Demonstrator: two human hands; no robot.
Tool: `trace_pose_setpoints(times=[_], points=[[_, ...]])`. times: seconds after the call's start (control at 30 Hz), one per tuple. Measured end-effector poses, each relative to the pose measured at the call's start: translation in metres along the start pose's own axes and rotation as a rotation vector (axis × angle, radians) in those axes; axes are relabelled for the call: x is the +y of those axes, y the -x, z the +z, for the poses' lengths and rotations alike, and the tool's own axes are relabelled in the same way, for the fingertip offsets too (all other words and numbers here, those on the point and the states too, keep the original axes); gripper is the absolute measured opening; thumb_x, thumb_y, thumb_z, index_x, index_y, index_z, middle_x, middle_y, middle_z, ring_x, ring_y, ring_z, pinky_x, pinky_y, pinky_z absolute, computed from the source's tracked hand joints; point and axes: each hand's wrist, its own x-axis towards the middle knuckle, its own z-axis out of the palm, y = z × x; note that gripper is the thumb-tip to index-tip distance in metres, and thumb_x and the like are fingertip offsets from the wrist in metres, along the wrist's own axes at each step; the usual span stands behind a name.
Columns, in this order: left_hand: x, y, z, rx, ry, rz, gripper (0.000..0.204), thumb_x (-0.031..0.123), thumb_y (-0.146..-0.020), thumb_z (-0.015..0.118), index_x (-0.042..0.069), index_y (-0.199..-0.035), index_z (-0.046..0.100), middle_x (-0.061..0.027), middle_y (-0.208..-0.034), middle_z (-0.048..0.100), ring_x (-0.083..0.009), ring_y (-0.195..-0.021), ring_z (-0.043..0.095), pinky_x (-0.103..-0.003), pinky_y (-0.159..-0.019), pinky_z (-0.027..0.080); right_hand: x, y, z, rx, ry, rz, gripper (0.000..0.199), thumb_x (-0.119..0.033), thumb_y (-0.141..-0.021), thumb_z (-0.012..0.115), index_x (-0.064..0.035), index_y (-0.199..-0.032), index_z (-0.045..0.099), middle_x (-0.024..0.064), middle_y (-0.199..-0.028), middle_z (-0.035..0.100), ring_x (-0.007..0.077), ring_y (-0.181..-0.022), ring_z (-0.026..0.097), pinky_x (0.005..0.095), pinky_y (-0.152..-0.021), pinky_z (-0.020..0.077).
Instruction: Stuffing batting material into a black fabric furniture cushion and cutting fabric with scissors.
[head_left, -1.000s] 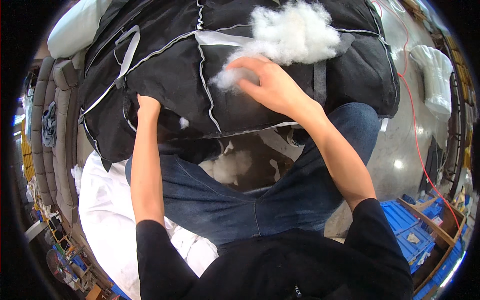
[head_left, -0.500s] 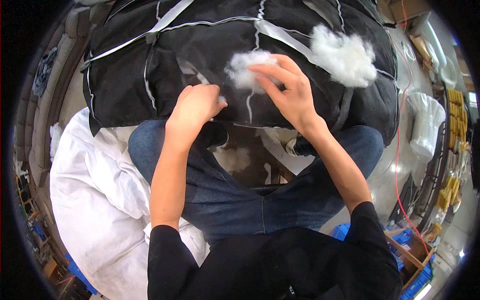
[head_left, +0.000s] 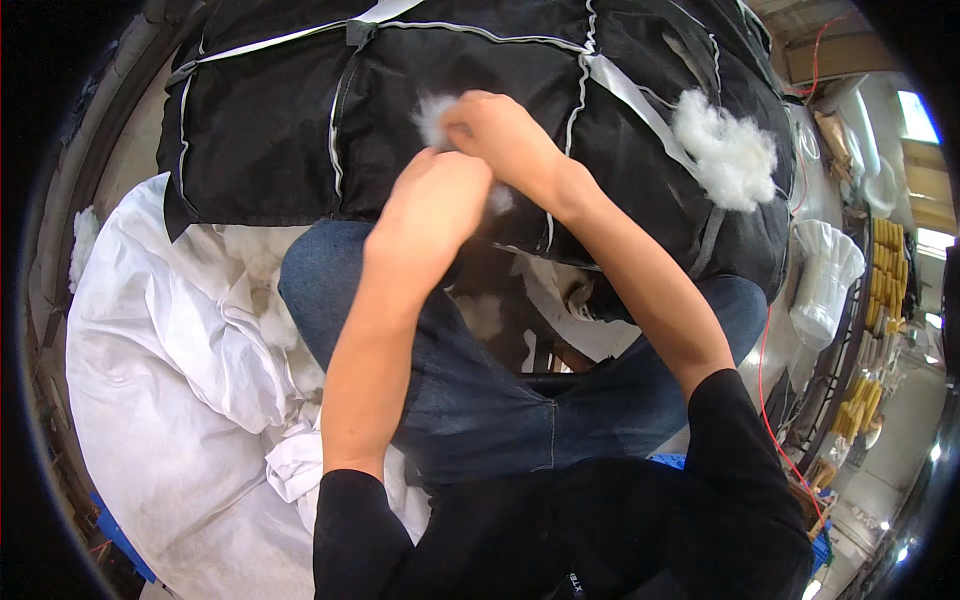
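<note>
A large black fabric cushion casing (head_left: 260, 130) with white seam strips lies across my knees. My right hand (head_left: 505, 140) is closed on a tuft of white fibre stuffing (head_left: 432, 116), which sticks out past its fingers. Right below it my left hand (head_left: 435, 200) is closed against the casing, the two hands touching or nearly so. Its fingertips are hidden, and a small wisp of stuffing (head_left: 501, 201) shows at its right side. A bigger clump of stuffing (head_left: 725, 150) rests on the casing at the right.
A big white cloth bag (head_left: 170, 380) with stuffing at its mouth stands on my left. On the right, a red cord (head_left: 763, 375) runs along the floor past a clear plastic-wrapped bundle (head_left: 826, 270) and a rack of yellow rolls (head_left: 886, 275).
My right hand has come left with its tuft of stuffing, from apart to up against my left hand. Its fingers have curled in. The view has shifted a little.
</note>
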Motion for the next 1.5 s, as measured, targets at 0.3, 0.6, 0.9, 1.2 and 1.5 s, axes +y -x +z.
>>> trace_pose_setpoints(times=[0.3, 0.6, 0.9, 1.2, 1.5], points=[[0.019, -0.01, -0.008, -0.007, -0.041, 0.007, 0.012, 0.0, -0.071, 0.058, 0.003, -0.078, 0.069, -0.017, -0.078, 0.066, -0.0323, -0.08, 0.065, -0.04, -0.079, 0.05, 0.002, 0.017, 0.023, -0.402, -0.832, 0.598, 0.022, -0.017, -0.092, 0.057, 0.0001, -0.101, 0.067, 0.0054, -0.086, 0.067, 0.0133, -0.082, 0.063, 0.0294, -0.072, 0.0504], [0.006, -0.007, 0.002, 0.413, 0.136, 0.157, 0.013, 0.009, -0.075, 0.065, 0.007, -0.085, 0.074, -0.0113, -0.087, 0.072, -0.0265, -0.085, 0.07, -0.036, -0.076, 0.055, 0.06, 0.033, 0.018, -0.487, -1.609, 0.645, 0.031, -0.021, -0.098, 0.051, 0.0008, -0.117, 0.061, 0.0045, -0.102, 0.067, 0.012, -0.092, 0.063, 0.0276, -0.079, 0.0504], [-0.003, -0.018, 0.035, 0.911, 0.222, 0.301, 0.011, 0.006, -0.069, 0.058, 0.007, -0.079, 0.055, -0.0092, -0.077, 0.058, -0.0279, -0.077, 0.061, -0.038, -0.068, 0.049, 0.029, 0.038, -0.133, -0.007, -0.373, 0.549, 0.042, -0.021, -0.094, 0.059, -0.0021, -0.131, 0.053, 0.0169, -0.13, 0.056, 0.0244, -0.117, 0.056, 0.0349, -0.099, 0.0445], [0.022, -0.043, 0.022, -0.043, 0.051, 0.034, 0.009, 0.011, -0.082, 0.056, 0.005, -0.085, 0.062, -0.015, -0.086, 0.067, -0.0337, -0.086, 0.064, -0.043, -0.073, 0.051, 0.118, 0.172, -0.194, -0.026, 0.897, 0.879, 0.079, -0.051, -0.083, 0.065, -0.0203, -0.148, 0.032, 0.0326, -0.143, 0.035, 0.0472, -0.13, 0.039, 0.0497, -0.107, 0.0336], [0.057, -0.05, 0.029, -0.035, 0.086, 0.167, 0.038, 0.016, -0.081, 0.069, 0.012, -0.117, 0.061, -0.0101, -0.115, 0.063, -0.0304, -0.11, 0.058, -0.039, -0.09, 0.049, 0.078, 0.158, -0.19, 0.333, 0.25, 0.514, 0.034, -0.024, -0.089, 0.058, -0.0072, -0.118, 0.061, 0.0161, -0.113, 0.066, 0.0332, -0.108, 0.061, 0.0379, -0.094, 0.0449]])
